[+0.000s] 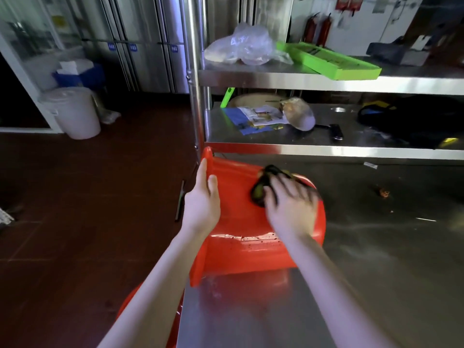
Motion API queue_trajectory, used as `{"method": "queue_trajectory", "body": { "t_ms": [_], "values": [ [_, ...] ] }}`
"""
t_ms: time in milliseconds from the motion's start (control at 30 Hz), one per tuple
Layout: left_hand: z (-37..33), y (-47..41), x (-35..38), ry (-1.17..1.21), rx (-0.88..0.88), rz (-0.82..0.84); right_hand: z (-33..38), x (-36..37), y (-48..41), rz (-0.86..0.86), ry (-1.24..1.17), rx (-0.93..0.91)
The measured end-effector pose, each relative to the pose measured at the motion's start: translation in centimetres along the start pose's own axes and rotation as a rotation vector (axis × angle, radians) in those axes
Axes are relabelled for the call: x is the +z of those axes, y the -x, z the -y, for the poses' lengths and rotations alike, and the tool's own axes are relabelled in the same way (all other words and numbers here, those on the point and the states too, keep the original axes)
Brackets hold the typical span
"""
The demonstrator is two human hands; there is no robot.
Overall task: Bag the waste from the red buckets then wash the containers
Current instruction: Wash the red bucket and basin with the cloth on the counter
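A red bucket [241,249] lies on its side on the steel table [376,272], its rim hanging over the table's left edge. My left hand [203,199] grips the bucket's upper left side near the rim. My right hand [291,209], blurred, presses a dark scouring pad [261,189] against the top of the bucket's side. Small dark specks stick to the bucket's wall below my right wrist. Part of a second red bucket [128,305] shows on the floor beneath my left forearm.
A steel shelf rack [326,149] stands behind the bucket, holding clear plastic bags [246,46], a green tray [331,61], papers, a dark bag and a knife. A white lidded bin [75,111] stands on the brown floor at left. Scraps lie on the table at right.
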State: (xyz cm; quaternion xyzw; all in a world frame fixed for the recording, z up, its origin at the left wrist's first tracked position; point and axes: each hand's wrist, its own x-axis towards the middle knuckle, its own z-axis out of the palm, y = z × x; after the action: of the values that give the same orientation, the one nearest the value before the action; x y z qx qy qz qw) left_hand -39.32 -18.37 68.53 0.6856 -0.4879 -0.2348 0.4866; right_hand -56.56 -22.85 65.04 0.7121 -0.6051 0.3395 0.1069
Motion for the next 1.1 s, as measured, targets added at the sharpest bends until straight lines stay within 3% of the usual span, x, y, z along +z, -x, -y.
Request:
{"method": "queue_trajectory", "body": {
  "t_ms": [100,233,400,500,633,767,833,967,1100],
  "values": [
    [-0.3,-1.5,-0.2,0.016,-0.058,-0.024,6.0,0.4,0.6,0.029,-0.099,-0.24],
    [-0.4,-2.8,-0.9,0.038,-0.132,0.001,5.6,0.3,-0.8,0.124,-0.116,-0.309],
    [0.3,-4.2,-2.7,0.099,-0.272,-0.002,-2.8,0.4,-2.0,0.162,-0.007,-0.001],
    [0.2,-4.6,-2.5,0.048,-0.247,-0.014,-4.0,0.5,-1.9,0.177,-0.014,0.126],
    [-0.1,-5.5,-1.9,0.018,-0.229,-0.024,3.4,0.4,-1.0,0.1,-0.031,-0.114],
    [0.5,-6.8,-2.9,0.024,-0.295,0.001,9.6,0.6,0.3,0.198,-0.122,-0.32],
    [0.4,-5.0,-2.8,-0.059,-0.24,0.008,9.4,0.9,-0.5,0.223,-0.108,-0.281],
    [1.7,1.6,-1.3,-0.119,0.082,-0.044,7.0,1.4,-2.8,0.233,-0.054,-0.235],
    [2.5,0.7,-1.9,-0.007,0.082,-0.004,-0.5,1.6,-2.7,0.164,0.012,-0.065]
  ]
}}
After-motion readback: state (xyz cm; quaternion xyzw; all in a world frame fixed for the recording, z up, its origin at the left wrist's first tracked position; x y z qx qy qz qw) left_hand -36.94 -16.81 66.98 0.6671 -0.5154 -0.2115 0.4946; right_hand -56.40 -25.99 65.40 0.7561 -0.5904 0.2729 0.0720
